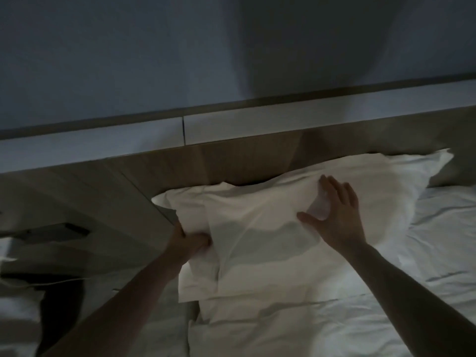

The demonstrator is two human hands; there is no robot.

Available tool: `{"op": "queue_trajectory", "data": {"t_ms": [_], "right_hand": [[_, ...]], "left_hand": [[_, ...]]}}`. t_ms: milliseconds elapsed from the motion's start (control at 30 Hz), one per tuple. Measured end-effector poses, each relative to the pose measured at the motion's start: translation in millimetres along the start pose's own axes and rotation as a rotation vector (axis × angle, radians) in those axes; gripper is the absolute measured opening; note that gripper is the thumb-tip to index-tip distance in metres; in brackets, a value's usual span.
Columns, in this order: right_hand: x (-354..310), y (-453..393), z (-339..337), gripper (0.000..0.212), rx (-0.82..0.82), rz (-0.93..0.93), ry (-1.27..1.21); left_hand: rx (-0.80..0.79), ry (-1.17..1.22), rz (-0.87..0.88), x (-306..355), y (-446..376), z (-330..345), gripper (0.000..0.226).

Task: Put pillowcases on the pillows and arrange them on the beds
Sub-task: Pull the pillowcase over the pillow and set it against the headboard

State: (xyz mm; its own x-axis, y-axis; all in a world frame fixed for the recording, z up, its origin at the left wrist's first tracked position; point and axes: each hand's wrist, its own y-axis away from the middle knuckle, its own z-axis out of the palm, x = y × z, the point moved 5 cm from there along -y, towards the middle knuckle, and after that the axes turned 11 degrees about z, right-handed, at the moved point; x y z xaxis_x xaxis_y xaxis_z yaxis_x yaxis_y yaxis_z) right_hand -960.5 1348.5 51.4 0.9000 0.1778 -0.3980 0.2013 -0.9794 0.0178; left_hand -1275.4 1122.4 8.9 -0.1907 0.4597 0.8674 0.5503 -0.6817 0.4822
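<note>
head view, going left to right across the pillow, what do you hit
left hand gripping the pillow's left edge → white pillow → right hand pressing flat on it → rumpled white sheet

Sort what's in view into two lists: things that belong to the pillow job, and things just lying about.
Part of the job:
- pillow in its white case, by the headboard
- left hand, gripping its left end
- right hand, flat on top
- bed

Lying about:
- wooden headboard
- ledge above it
- cord at the left
</note>
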Motion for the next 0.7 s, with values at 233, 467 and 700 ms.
{"op": "queue_trajectory", "data": {"t_ms": [233, 467, 700], "right_hand": [[-29.3, -24.2, -1.9, 0.032, 0.020, -0.017, 0.023], [-61.4, 32.6, -54.9, 0.013, 0.258, -0.111, -0.284], [-64.0, 41.5, -15.5, 0.027, 0.111, -0.059, -0.169]], "left_hand": [[0.108, 0.049, -0.082, -1.6, 11.3, -2.2, 0.020], [0.174, 0.142, 0.073, 4.4, 16.5, -21.4, 0.025], [0.016, 0.073, -0.067, -26.1, 10.6, -35.6, 0.078]]}}
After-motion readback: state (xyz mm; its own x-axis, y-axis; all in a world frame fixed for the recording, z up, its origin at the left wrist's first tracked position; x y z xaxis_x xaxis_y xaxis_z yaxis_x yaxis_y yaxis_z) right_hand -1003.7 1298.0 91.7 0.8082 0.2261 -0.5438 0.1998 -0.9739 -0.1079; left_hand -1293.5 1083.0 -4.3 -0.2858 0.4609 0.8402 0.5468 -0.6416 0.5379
